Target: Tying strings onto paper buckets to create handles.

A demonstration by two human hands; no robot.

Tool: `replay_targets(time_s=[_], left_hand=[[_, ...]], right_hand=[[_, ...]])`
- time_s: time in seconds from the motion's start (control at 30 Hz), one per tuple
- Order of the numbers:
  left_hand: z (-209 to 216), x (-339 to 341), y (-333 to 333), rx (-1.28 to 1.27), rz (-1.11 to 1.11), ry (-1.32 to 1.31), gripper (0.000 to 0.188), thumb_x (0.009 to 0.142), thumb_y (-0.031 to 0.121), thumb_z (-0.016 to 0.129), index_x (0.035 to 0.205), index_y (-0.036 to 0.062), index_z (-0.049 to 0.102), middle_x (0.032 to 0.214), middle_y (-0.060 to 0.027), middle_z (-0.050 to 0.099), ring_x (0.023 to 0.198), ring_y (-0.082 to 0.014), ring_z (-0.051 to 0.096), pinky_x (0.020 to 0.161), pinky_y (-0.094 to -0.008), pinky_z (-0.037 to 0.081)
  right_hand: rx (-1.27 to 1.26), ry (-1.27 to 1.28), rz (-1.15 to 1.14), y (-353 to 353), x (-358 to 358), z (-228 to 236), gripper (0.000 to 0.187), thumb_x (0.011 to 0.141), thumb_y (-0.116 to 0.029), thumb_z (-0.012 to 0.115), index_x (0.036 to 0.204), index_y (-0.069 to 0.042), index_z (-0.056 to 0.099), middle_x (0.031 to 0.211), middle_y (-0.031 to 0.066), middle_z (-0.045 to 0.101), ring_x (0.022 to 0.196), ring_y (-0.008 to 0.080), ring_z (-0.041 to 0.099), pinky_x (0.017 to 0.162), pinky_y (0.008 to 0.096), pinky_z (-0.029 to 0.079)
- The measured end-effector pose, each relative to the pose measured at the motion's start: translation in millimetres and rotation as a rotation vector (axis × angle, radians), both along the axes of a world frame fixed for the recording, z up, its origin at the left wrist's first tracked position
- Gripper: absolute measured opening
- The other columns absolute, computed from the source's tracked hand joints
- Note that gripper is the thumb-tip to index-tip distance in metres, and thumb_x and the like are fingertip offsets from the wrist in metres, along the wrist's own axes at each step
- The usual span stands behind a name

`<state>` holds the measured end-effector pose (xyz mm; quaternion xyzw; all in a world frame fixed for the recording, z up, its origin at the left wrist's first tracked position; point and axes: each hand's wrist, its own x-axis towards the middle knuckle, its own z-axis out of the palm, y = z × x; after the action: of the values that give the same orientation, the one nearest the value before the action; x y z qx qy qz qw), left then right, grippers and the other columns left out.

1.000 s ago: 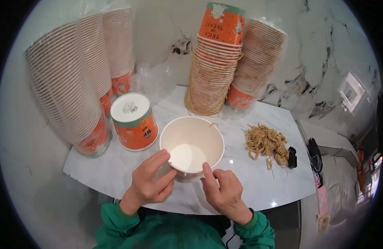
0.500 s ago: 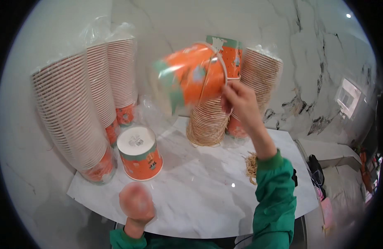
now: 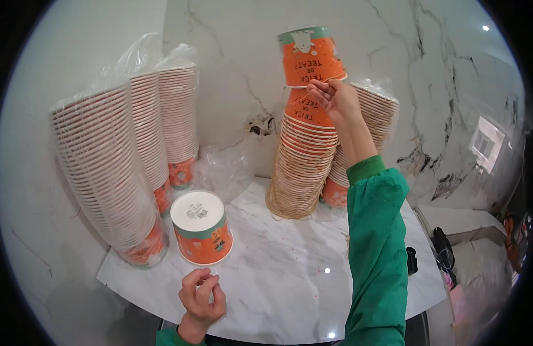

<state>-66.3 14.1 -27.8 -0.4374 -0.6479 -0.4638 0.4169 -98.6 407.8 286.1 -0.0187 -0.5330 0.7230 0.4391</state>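
Marble wall behind, marble tabletop [image 3: 289,277] below. Your right hand [image 3: 336,98] is up at the tall stack of cups [image 3: 304,161], its grip pinched on the top orange cup [image 3: 310,57], which sits tilted. Press sideways and the stack could topple. Your left hand [image 3: 202,294] is curled shut near the tabletop edge; I cannot tell what it holds.

Cup stacks [image 3: 134,167] flanking open tabletop [image 3: 289,271]

Glossy marble table [image 3: 289,277]; paper cup [image 3: 310,56]
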Motion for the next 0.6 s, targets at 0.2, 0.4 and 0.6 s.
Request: replay_targets(time_s=[0.2, 0.4, 0.6], left_hand=[[4.0, -2.0, 0.3, -0.013, -0.017, -0.016, 0.032, 0.072, -0.010, 0.069, 0.102, 0.0002, 0.067, 0.103, -0.0173, 0.064, 0.080, -0.0295, 0.067, 0.060, -0.0327, 0.055], [1.4, -2.3, -0.5, -0.056, -0.030, -0.107, 0.031, 0.073, -0.011, 0.069, 0.102, -0.0022, 0.067, 0.100, -0.0169, 0.065, 0.080, -0.0312, 0.068, 0.063, -0.0352, 0.056], [0.9, -1.1, -0.2, -0.067, -0.046, -0.139, 0.029, 0.073, -0.011, 0.068, 0.102, -0.0027, 0.067, 0.099, -0.0166, 0.065, 0.078, -0.0315, 0.068, 0.064, -0.0360, 0.056]], right_hand=[[-0.098, 0.077, -0.099, -5.7, -2.4, -10.1, 0.019, 0.100, -0.004, 0.041, 0.105, 0.011, 0.052, 0.102, 0.0278, 0.072, 0.079, 0.0320, 0.076, 0.065, 0.0356, 0.068], [-0.097, -0.104, -0.167, -0.2, 3.8, -34.8, 0.025, 0.102, -0.014, 0.046, 0.110, 0.006, 0.059, 0.091, 0.0168, 0.074, 0.071, 0.0226, 0.073, 0.056, 0.0295, 0.061], [0.002, -0.387, -0.087, -8.1, 23.0, -78.4, 0.030, 0.103, -0.025, 0.050, 0.099, 0.002, 0.063, 0.078, 0.0135, 0.073, 0.064, 0.0212, 0.071, 0.054, 0.0311, 0.056]])
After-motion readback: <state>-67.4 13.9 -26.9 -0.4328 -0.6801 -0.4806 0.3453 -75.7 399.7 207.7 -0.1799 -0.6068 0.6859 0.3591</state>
